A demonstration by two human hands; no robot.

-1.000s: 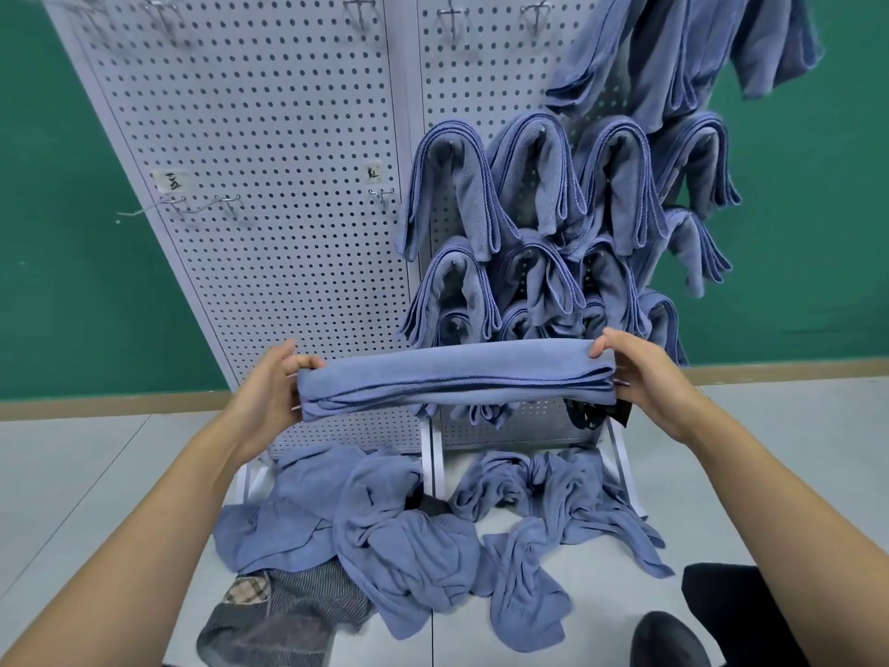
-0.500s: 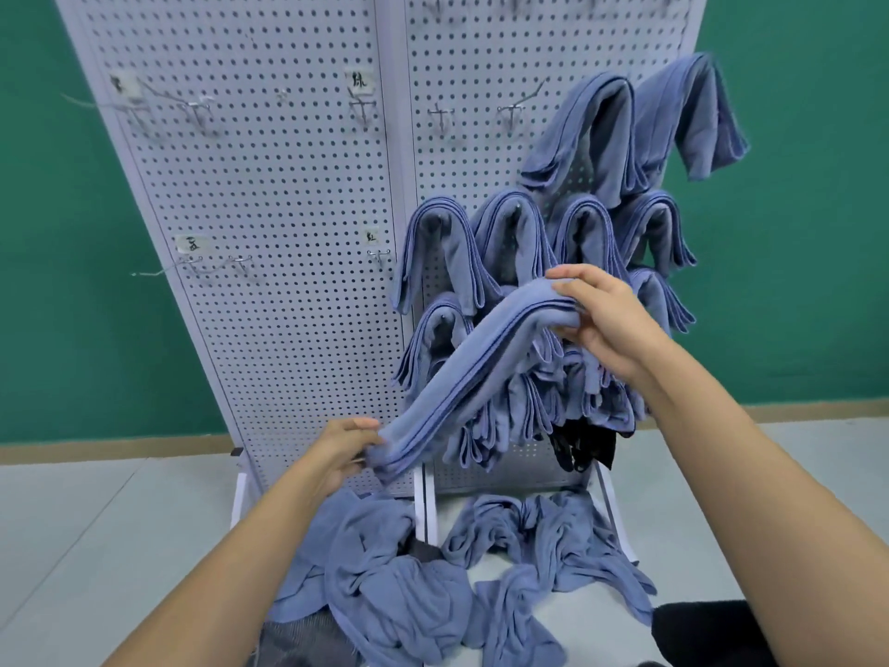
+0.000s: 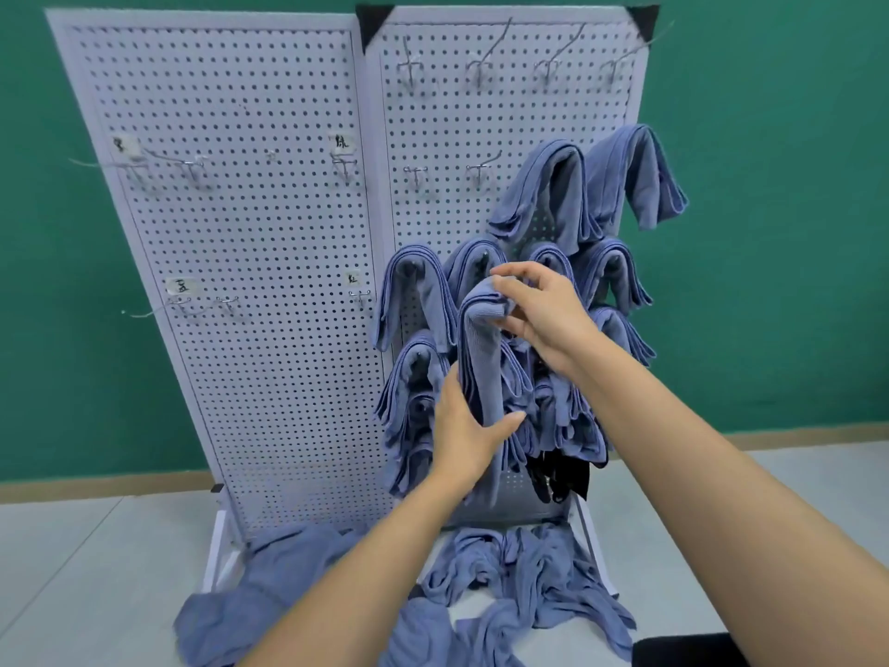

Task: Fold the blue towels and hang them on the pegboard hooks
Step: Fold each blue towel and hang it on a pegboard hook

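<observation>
Towel (image 3: 481,368): folded to a narrow strip, hanging upright at centre frame, in front of the hung towels (image 3: 413,291) on the right panel of the pegboard (image 3: 250,291).

Right hand (image 3: 543,320): at the strip's top bend, thumb and forefinger pinching the fold, other fingers loosely curled above.

Left hand (image 3: 469,435): lower on the strip, wrapped round the hanging tails, thumb across the front, fingers hidden behind the cloth.

Hook under the fold: hidden by cloth and hand; seated or not, cannot tell.

Hooks (image 3: 478,173): bare ones in the rows above, upper centre and top right of frame; more on the left panel.

Loose towels (image 3: 529,565): heaped unfolded on the floor at the board's foot, bottom centre.

Black item (image 3: 560,479): dangling below the hung towels, kind unclear.

Step in hand, as judged: draping the strip over a hook in the crowded lower rows.

- Keep the pinch at mid-fold for evenly hanging tails.
- Steady the tails with the lower hand to stop layers sliding apart.
- Lower the bend squarely onto the hook, clear of neighbours.
- Release the top only after feeling the weight taken by the hook, then smooth downward.

Likely risk: snagging or dislodging a neighbour in such tight packing.
</observation>
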